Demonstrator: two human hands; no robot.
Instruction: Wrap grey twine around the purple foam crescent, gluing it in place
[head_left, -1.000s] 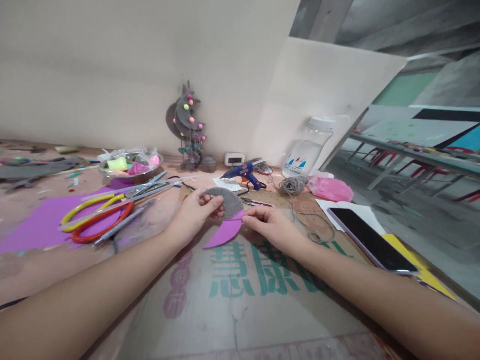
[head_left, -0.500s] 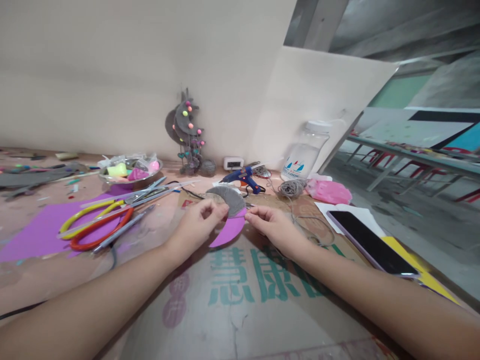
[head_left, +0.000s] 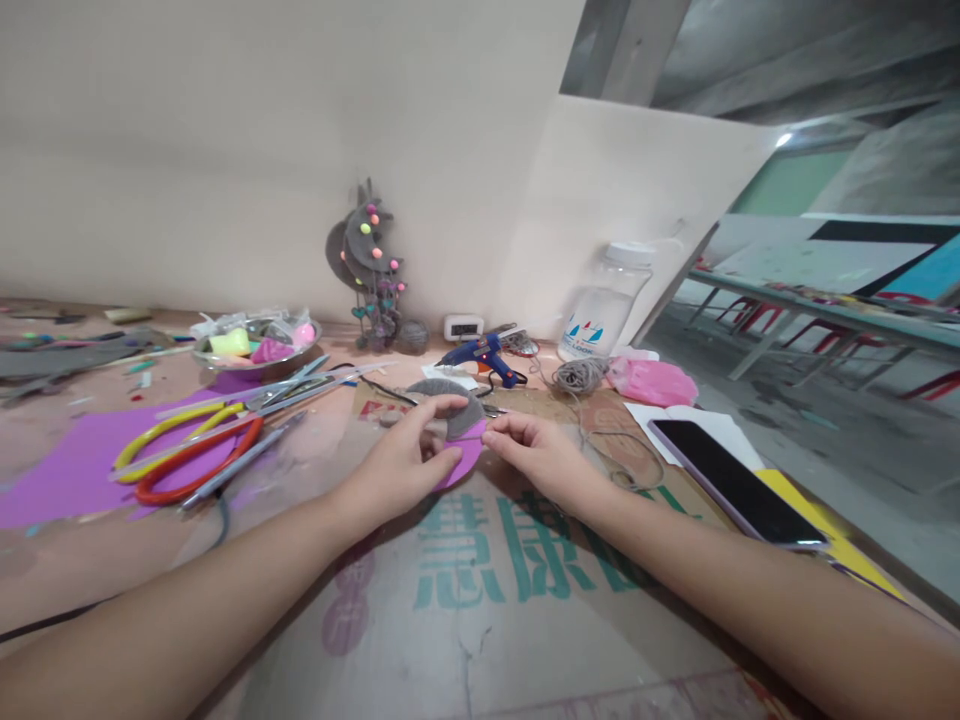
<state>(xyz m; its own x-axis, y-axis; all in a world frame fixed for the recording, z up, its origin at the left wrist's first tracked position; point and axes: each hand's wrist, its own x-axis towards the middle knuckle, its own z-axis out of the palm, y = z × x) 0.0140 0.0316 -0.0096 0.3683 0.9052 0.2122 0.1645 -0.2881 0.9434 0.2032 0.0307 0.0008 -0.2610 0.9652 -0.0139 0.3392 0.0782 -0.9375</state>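
Observation:
A purple foam crescent [head_left: 466, 452], partly wrapped in grey string, lies low over the cardboard sheet [head_left: 480, 590]. My left hand [head_left: 405, 462] grips it from the left, thumb on top and fingers curled over it, covering most of the purple part. My right hand [head_left: 534, 452] pinches the grey string at the crescent's right edge. That string trails right to a small grey string ball [head_left: 576, 375].
Yellow and red scissors [head_left: 187, 440] lie on purple foam [head_left: 67, 465] at left, with a metal bowl of foam bits [head_left: 255, 345] behind. A blue glue gun [head_left: 480, 355], plastic jar [head_left: 606, 305], pink bag [head_left: 652, 382] and a phone [head_left: 731, 478] stand toward the right. A grey moon ornament [head_left: 367, 262] leans on the wall.
The crescent has dropped lower and flatter toward the cardboard. My left hand has shifted over it, hiding most of the purple; my right hand stays pinched on the string.

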